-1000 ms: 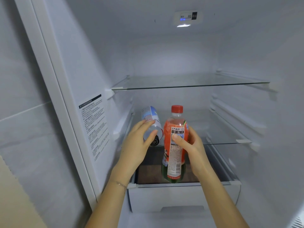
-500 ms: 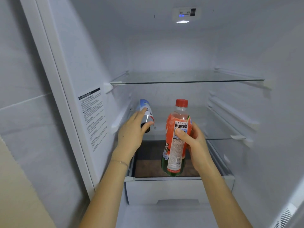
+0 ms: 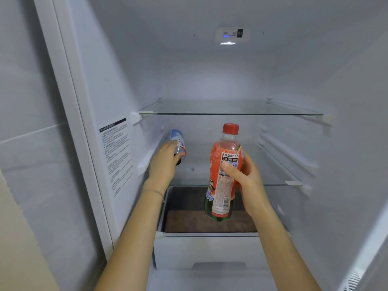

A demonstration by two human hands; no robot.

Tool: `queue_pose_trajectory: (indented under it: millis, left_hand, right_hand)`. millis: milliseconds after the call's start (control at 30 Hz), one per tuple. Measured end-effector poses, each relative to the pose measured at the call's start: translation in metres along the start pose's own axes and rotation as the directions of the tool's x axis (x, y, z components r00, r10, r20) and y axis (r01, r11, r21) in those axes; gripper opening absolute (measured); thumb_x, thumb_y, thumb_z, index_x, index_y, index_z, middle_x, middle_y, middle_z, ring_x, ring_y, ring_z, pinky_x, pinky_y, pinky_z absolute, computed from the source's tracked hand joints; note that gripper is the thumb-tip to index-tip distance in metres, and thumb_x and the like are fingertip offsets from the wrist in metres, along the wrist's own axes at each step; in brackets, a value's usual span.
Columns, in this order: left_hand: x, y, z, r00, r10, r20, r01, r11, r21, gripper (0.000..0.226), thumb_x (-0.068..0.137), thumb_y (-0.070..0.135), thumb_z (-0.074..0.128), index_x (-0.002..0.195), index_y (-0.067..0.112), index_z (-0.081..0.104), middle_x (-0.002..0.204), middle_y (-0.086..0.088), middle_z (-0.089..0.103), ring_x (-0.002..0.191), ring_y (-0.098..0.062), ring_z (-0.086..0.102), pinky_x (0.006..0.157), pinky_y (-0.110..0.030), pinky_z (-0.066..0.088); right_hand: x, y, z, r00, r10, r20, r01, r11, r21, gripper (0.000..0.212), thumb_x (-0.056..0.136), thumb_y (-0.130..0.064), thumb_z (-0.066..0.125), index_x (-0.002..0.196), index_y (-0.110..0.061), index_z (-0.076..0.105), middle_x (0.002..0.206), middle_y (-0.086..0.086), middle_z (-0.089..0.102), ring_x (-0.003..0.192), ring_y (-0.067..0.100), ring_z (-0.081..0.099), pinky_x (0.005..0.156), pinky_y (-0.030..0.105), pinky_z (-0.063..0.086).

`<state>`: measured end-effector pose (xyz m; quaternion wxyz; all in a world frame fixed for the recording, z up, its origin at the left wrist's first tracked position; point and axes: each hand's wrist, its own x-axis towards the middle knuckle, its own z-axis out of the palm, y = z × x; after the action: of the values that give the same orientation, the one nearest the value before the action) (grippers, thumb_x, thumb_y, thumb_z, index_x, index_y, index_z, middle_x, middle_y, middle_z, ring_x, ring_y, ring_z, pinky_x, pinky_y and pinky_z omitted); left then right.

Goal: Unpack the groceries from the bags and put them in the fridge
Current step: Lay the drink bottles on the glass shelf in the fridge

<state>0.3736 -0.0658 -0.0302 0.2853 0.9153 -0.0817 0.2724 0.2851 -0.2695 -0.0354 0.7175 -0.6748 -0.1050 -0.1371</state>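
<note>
Right grip (image 3: 245,177) holds bottle (image 3: 223,198); left grip (image 3: 164,162), seemingly, can (image 3: 177,136).

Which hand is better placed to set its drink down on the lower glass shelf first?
Left, probably. The left hand holds the can deep over the lower glass shelf, near the left wall. The right hand grips the red bottle farther forward, over the drawer.

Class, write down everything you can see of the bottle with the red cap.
A clear plastic bottle with a red screw cap, an orange-red label with a barcode, and a dark green base. It is held nearly upright before the lower glass shelf, above the drawer. Only the right hand touches it, thumb across the label.
</note>
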Motion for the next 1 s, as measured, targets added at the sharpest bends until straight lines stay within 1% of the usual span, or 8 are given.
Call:
queue_pose_trajectory:
  millis: [133,300,400,567,700,800,900,1000]
  left_hand:
    - [0.01,-0.004,-0.001,0.999,0.047,0.015,-0.048,0.996,0.079,0.038,0.097,0.012,0.053,0.134,0.002,0.052,0.14,-0.016,0.051,0.126,-0.032,0.047,0.102,-0.034,0.036]
    - [0.023,-0.005,0.001,1.0,0.007,0.024,-0.01,0.993,0.12,0.034,0.097,0.016,0.054,0.128,0.002,0.057,0.132,-0.018,0.056,0.116,-0.033,0.054,0.093,-0.036,0.044]
    - [0.029,-0.008,0.002,0.999,-0.006,0.054,-0.004,0.983,0.181,0.041,0.093,0.03,0.062,0.124,0.003,0.058,0.123,-0.018,0.06,0.109,-0.034,0.057,0.086,-0.04,0.048]
    - [0.021,-0.019,0.015,0.998,0.05,0.03,-0.055,0.981,0.184,0.071,0.082,0.046,0.07,0.138,0.007,0.047,0.143,-0.012,0.048,0.13,-0.028,0.045,0.107,-0.038,0.041]
    - [0.003,-0.01,0.014,0.995,-0.022,-0.1,0.011,0.994,-0.11,0.072,0.083,0.047,0.068,0.141,0.011,0.046,0.148,-0.007,0.044,0.136,-0.022,0.041,0.112,-0.037,0.037]
    - [-0.019,0.013,-0.001,0.988,-0.075,-0.134,0.014,0.912,-0.41,0.068,0.08,0.058,0.058,0.137,0.021,0.052,0.143,0.002,0.051,0.131,-0.014,0.046,0.107,-0.028,0.04]
    - [-0.035,0.039,-0.022,0.996,-0.022,-0.087,-0.023,0.875,-0.484,0.058,0.081,0.06,0.052,0.133,0.034,0.053,0.141,0.012,0.051,0.13,-0.005,0.045,0.105,-0.023,0.037]
    - [-0.044,0.059,-0.041,0.992,0.124,-0.03,-0.121,0.838,-0.532,0.058,0.083,0.062,0.047,0.134,0.036,0.051,0.132,0.019,0.056,0.121,0.002,0.051,0.103,-0.024,0.044]
  right_hand:
    - [0.001,0.0,-0.001,1.0,-0.008,-0.007,0.008,1.0,-0.015,0.072,0.065,-0.043,0.068,0.132,-0.023,0.05,0.123,0.001,0.063,0.11,0.022,0.062,0.089,0.043,0.055]
    - [0.002,-0.001,0.001,1.0,-0.02,0.002,0.02,1.0,-0.019,0.073,0.063,-0.043,0.068,0.131,-0.024,0.05,0.124,0.0,0.062,0.11,0.021,0.061,0.085,0.038,0.055]
    - [-0.001,-0.006,0.002,0.998,-0.057,0.025,0.057,0.998,-0.008,0.063,0.062,-0.041,0.069,0.122,-0.033,0.051,0.118,-0.007,0.063,0.104,0.012,0.062,0.074,0.023,0.055]
    - [-0.004,-0.017,0.001,0.988,-0.15,0.033,0.149,0.988,0.036,0.055,0.063,-0.036,0.079,0.112,-0.038,0.053,0.102,-0.021,0.066,0.094,0.0,0.066,0.065,0.014,0.054]
    - [0.003,-0.024,0.005,0.977,-0.215,0.0,0.215,0.975,0.054,0.064,0.059,-0.043,0.08,0.116,-0.039,0.05,0.111,-0.018,0.063,0.099,0.002,0.064,0.071,0.017,0.055]
    - [0.009,-0.024,0.006,0.966,-0.258,-0.001,0.258,0.966,-0.009,0.066,0.065,-0.037,0.08,0.121,-0.041,0.045,0.119,-0.018,0.057,0.108,0.004,0.059,0.075,0.016,0.054]
    - [0.015,-0.024,0.009,0.957,-0.288,0.027,0.289,0.956,-0.04,0.06,0.073,-0.023,0.077,0.116,-0.047,0.043,0.116,-0.026,0.053,0.107,-0.001,0.056,0.069,0.008,0.051]
    - [0.02,-0.025,0.012,0.943,-0.319,0.092,0.325,0.944,-0.059,0.063,0.078,-0.014,0.075,0.118,-0.048,0.04,0.122,-0.021,0.052,0.11,0.0,0.055,0.074,0.008,0.05]
